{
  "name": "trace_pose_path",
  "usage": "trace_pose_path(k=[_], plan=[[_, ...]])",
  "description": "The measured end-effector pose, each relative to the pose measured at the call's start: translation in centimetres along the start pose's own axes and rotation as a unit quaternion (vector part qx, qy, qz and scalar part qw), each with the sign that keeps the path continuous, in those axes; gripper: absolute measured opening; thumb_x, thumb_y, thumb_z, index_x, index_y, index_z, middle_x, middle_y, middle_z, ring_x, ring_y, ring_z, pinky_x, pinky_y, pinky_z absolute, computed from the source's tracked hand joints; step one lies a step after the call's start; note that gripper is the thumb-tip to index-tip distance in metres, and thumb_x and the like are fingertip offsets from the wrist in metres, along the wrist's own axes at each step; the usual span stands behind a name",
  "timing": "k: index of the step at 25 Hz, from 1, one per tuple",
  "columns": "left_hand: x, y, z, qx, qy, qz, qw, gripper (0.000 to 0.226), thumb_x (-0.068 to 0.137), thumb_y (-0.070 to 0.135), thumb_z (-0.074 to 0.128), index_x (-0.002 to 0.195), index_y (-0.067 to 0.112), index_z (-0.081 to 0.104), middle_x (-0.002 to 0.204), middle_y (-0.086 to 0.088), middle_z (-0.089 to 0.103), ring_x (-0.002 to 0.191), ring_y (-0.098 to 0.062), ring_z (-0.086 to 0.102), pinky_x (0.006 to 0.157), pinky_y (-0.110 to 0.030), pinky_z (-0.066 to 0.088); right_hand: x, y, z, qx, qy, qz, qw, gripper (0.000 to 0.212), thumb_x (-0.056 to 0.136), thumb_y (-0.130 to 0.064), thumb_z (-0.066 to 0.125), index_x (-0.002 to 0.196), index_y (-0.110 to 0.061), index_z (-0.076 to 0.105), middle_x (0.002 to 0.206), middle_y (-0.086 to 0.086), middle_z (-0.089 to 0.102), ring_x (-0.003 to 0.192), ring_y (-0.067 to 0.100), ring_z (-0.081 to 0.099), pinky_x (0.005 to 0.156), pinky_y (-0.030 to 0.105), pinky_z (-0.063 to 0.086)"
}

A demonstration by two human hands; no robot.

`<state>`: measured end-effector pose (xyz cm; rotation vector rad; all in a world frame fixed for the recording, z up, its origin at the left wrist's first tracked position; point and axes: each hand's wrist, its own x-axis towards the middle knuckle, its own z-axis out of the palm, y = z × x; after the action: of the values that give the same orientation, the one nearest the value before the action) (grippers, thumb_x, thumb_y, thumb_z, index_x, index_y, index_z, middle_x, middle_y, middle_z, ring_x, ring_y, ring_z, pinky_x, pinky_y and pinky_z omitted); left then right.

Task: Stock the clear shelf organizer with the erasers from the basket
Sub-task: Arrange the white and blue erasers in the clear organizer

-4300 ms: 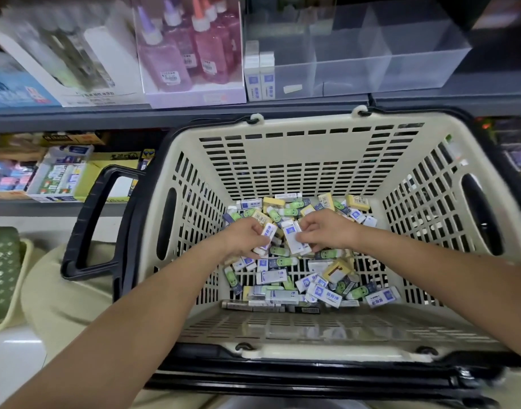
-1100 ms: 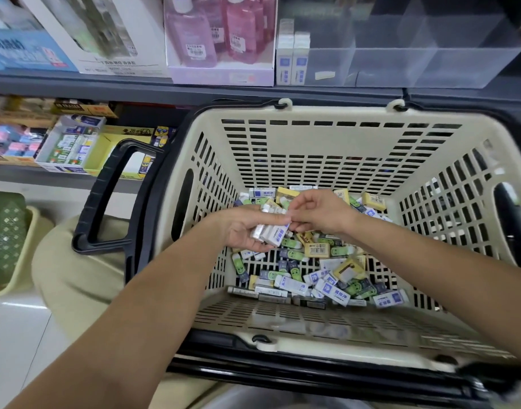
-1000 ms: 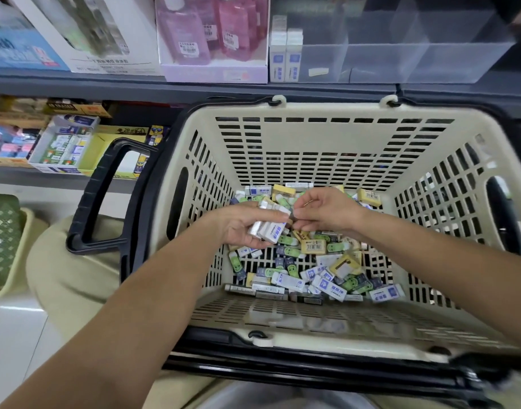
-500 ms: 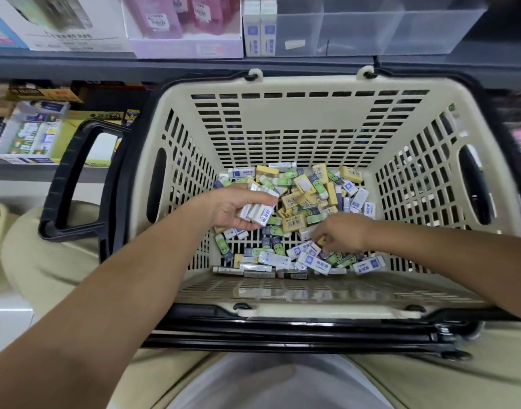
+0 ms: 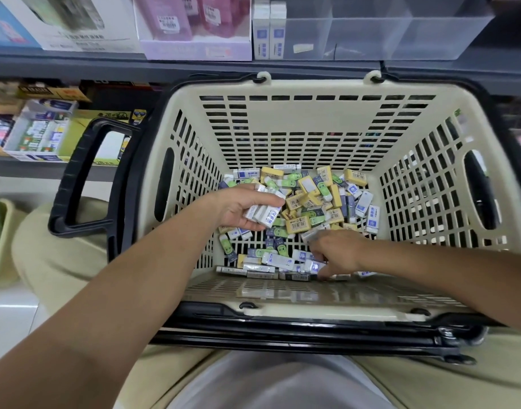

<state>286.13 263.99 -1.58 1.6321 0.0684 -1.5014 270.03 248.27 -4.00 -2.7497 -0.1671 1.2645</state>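
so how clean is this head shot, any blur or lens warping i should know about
Head view: erasers mid-pile and the left hand are fairly sharp; the right hand and the near wall of the basket are motion-smeared, and the right frame edge is blurry. Head view again: the wide lens bows the shelf and basket rim. Light is even, no hard shadows, no strong glare.

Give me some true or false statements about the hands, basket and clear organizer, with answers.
1. The left hand grips a bunch of white erasers. True.
2. The right hand is up at the clear organizer. False: it reaches among loose erasers low in the basket.
3. The clear organizer is full. False: only two white boxed erasers stand at its left end.
4. The basket holds yellow erasers. True.
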Motion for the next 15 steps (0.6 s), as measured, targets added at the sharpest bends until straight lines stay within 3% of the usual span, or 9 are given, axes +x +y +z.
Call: trace_pose_path(k=[3,7,9,12,15], plan=[[-0.2,0.1,0.1,0.005,0.001,-0.002,1.000,0.050,0.070,0.018,0.079,0.114,0.012,0.055,0.096,-0.004,0.063,0.085,-0.016,0.061,0.059,-0.028,0.055,0.1,0.0,0.2,0.044,-0.008,0.004,0.999,0.041,0.081,-0.039,0.066,0.111,-0.016,0.053,0.102,-0.001,0.056,0.092,0.020,0.051,0.067,0.029,0.042],[-0.3,0.1,0.2,-0.007,0.015,0.003,1.000,0.078,0.068,0.017,0.080,0.135,0.010,0.041,0.124,-0.009,0.055,0.102,-0.020,0.058,0.057,-0.027,0.054,0.0,0.3,-0.2,0.110,-0.025,-0.001,0.994,0.029,0.079,-0.034,0.070,0.093,-0.017,0.052,0.075,-0.008,0.046,0.077,0.016,0.046,0.055,0.024,0.034],[-0.3,0.1,0.2,-0.007,0.013,0.000,1.000,0.084,0.066,0.017,0.081,0.138,0.010,0.038,0.131,-0.011,0.051,0.110,-0.023,0.055,0.058,-0.028,0.055,-0.1,0.4,-1.0,0.177,-0.012,-0.005,0.984,0.026,0.079,-0.028,0.071,0.089,-0.017,0.050,0.077,-0.005,0.048,0.075,0.016,0.046,0.059,0.027,0.037],[-0.3,0.2,0.3,-0.005,0.002,0.004,1.000,0.067,0.063,0.019,0.081,0.122,0.010,0.051,0.109,-0.009,0.062,0.096,-0.021,0.061,0.064,-0.031,0.055,-0.4,1.0,-2.9,0.273,0.038,0.013,0.961,0.023,0.082,-0.023,0.068,0.096,-0.014,0.052,0.090,0.002,0.056,0.081,0.019,0.053,0.072,0.032,0.047],[-0.4,0.2,0.4,-0.011,0.015,0.008,1.000,0.049,0.066,0.017,0.080,0.107,0.013,0.055,0.104,-0.006,0.062,0.093,-0.020,0.061,0.062,-0.030,0.056,-1.0,1.3,-3.1,0.212,0.036,0.019,0.976,0.025,0.087,-0.021,0.061,0.109,-0.014,0.050,0.114,0.009,0.056,0.101,0.024,0.055,0.083,0.033,0.046]])
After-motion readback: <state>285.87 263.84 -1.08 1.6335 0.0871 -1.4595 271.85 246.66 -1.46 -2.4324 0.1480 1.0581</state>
